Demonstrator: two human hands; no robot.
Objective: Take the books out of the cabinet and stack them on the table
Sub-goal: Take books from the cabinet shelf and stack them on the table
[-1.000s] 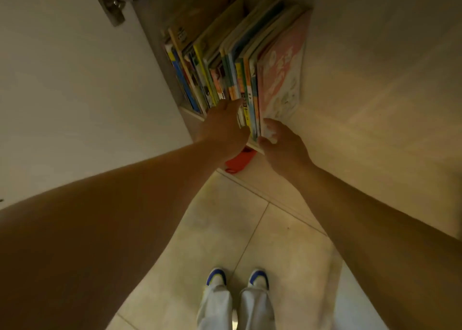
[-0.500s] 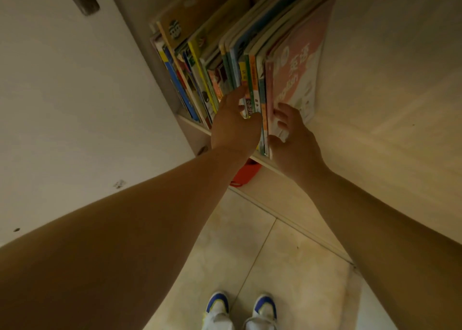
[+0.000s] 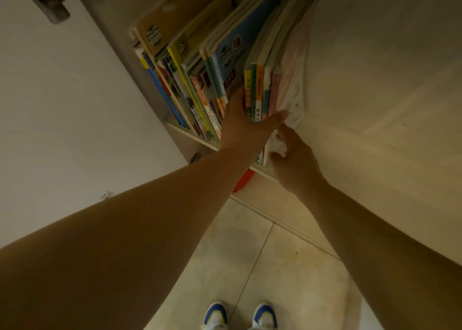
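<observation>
A row of thin colourful books (image 3: 200,67) stands leaning on a cabinet shelf (image 3: 190,135). My left hand (image 3: 245,132) grips the right-hand bundle of books (image 3: 260,87): its fingers are pushed into the gap left of the yellow, green and orange spines, and its thumb reaches across toward the pink-covered book (image 3: 292,74) at the end. My right hand (image 3: 297,164) is just below, fingers spread and touching the lower corner of that bundle. No table is in view.
The open cabinet door (image 3: 62,104) with its metal hinge (image 3: 50,1) stands to the left. The cabinet's pale side wall (image 3: 375,79) rises to the right. A red object (image 3: 243,180) lies under the shelf. Tiled floor (image 3: 275,267) and my shoes (image 3: 216,314) are below.
My left hand has slid its fingers into the row and spread its thumb round the right-hand bundle. My right hand has dropped from the pink cover to the bundle's lower corner.
</observation>
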